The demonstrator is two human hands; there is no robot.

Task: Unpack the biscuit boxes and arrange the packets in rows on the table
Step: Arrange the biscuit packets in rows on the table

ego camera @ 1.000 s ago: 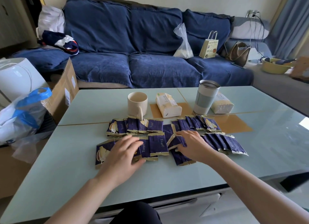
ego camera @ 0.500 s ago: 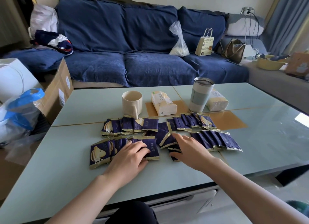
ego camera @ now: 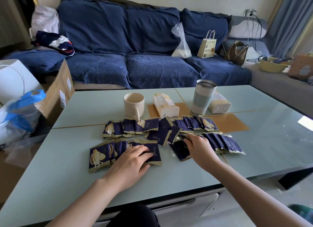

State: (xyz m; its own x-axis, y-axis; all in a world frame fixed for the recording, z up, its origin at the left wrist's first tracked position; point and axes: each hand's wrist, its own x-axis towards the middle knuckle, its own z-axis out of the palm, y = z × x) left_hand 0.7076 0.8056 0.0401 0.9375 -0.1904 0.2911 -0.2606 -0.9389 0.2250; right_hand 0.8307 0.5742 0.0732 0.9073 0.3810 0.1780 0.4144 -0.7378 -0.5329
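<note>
Several dark blue biscuit packets with gold edges lie on the pale green table (ego camera: 50,167). A back row (ego camera: 132,127) runs below the mug, and a front left row (ego camera: 108,153) overlaps like tiles. My left hand (ego camera: 131,165) rests flat, fingers spread, on the right end of that front row. Loose packets (ego camera: 162,134) lie askew in the middle. My right hand (ego camera: 200,149) has its fingers curled onto a dark packet (ego camera: 180,149) there. Another overlapped row (ego camera: 223,143) sits to the right of that hand.
Behind the packets stand a cream mug (ego camera: 134,104), two tissue packs (ego camera: 165,105), and a tall tumbler (ego camera: 203,97). A blue sofa (ego camera: 135,40) with bags is beyond the table. A cardboard box (ego camera: 58,91) and plastic bags sit at the left.
My left hand has slid right along the front row and pushed the packets closer together. My right hand has drawn back slightly and curled onto a packet in the middle.
</note>
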